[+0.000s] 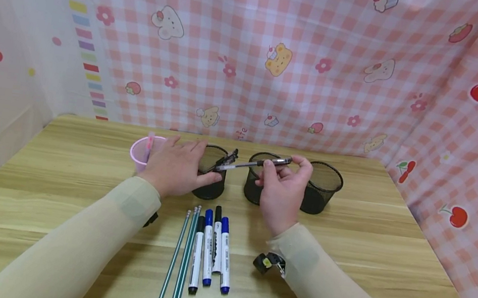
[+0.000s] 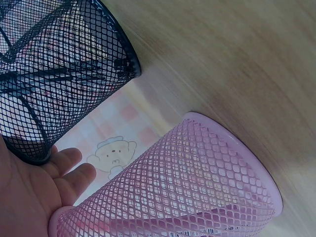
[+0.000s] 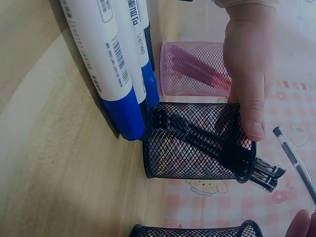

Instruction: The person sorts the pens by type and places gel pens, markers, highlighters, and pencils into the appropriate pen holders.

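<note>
Right up close, looking at pale sleeves (image 1: 65, 242), stretched forward. On to mesh cups (image 1: 139, 155), four in a row, pink at left, then three black. Down to the left hand (image 1: 178, 168), fingers spread loosely by the first black cup (image 1: 208, 188), clenching nothing; across to the right hand (image 1: 281, 190), pinching! Past markers (image 1: 208, 249) and slim pencils (image 1: 172, 262) laid out in front, finally to the pen (image 1: 248, 164) in that pinch, held above the first black cup, near pens (image 3: 266, 175) poking out.
</note>
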